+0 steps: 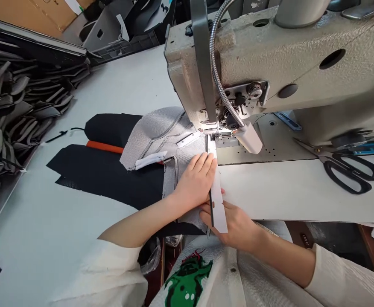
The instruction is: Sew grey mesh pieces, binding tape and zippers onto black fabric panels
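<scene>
A light grey mesh fabric piece [156, 123] with dark seams lies under the sewing machine's needle area [213, 128], joined by black fabric panels [106, 170] at the left. A long white strip [218, 204] with a dark edge runs from the presser foot toward my body. My left hand [198, 179] lies flat on the grey fabric, its fingertips on the strip just in front of the foot. Nearer my body, my right hand [235, 224] has its fingers bent around the strip's near part; the strip hides some of them. An orange band [105, 147] shows between the black panels.
The sewing machine's head [270, 64] stands over the work, with a lamp [249, 137] on a flexible metal neck. Black-handled scissors [343, 166] lie at right. Stacked grey and black pieces [20, 94] fill the left side. A grey crate [110, 30] stands behind the table.
</scene>
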`<action>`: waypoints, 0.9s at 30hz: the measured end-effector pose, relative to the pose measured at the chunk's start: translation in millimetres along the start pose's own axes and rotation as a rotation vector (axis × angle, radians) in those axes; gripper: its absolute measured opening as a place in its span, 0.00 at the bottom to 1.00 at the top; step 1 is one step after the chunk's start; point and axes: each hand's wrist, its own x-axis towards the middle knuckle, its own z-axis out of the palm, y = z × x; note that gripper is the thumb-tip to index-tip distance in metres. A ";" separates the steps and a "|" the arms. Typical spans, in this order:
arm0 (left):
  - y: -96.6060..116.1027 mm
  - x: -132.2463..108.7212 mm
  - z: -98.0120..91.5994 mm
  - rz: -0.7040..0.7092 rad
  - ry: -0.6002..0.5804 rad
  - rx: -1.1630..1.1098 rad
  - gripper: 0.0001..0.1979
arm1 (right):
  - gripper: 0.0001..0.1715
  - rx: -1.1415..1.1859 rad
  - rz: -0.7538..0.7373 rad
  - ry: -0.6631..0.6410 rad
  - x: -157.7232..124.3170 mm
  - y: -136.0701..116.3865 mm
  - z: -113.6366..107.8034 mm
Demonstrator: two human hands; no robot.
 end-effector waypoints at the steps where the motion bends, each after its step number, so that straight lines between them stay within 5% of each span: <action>1: -0.4 -1.6 0.5 0.009 0.002 0.000 0.32 | 0.13 -0.008 0.005 0.009 0.7 1.1 0.8; 7: -9.0 -3.5 3.5 0.041 0.035 0.034 0.28 | 0.13 -0.070 0.103 -0.129 2.1 6.4 -4.4; 15: -3.9 -16.7 -0.1 0.093 0.121 0.076 0.22 | 0.18 -0.099 0.100 -0.091 -1.3 9.6 -6.5; 27: -14.6 -8.6 19.2 -0.007 0.271 -0.059 0.17 | 0.25 -0.324 0.154 -0.236 5.7 31.2 -9.8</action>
